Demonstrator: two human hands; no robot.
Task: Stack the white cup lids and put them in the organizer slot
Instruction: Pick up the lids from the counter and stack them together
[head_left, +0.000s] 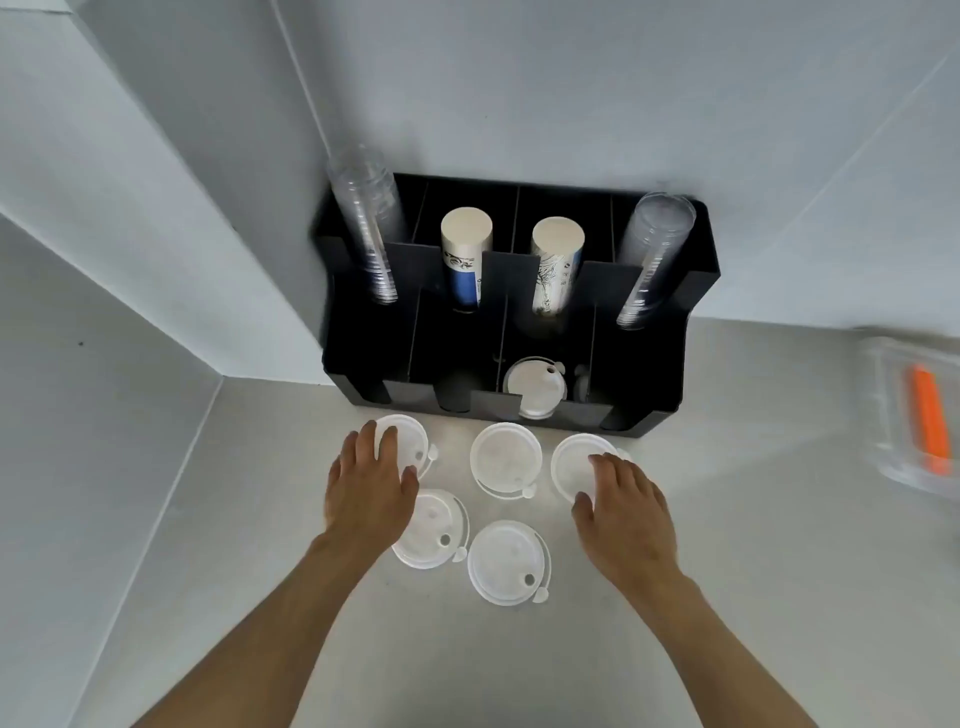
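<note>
**Step in hand: gathering loose lids**

The left hand (370, 486) lies spread, fingers open, on the lid at 10 o'clock (408, 447). The right hand (626, 506) lies open on the lid at 2 o'clock (576, 465). Neither hand is closed around a lid.

3 further lids lie apart on the counter (727, 519): at 12 o'clock (505, 457), at 8 o'clock (431, 530), at 6 o'clock (506, 564).

Beyond, the black organizer (649, 374) holds 1 lid in a front slot (535, 387).

Judgement: stacking has not begun. The next move calls for lifting each covered lid and nesting it on a neighbour, rims aligned.
</note>
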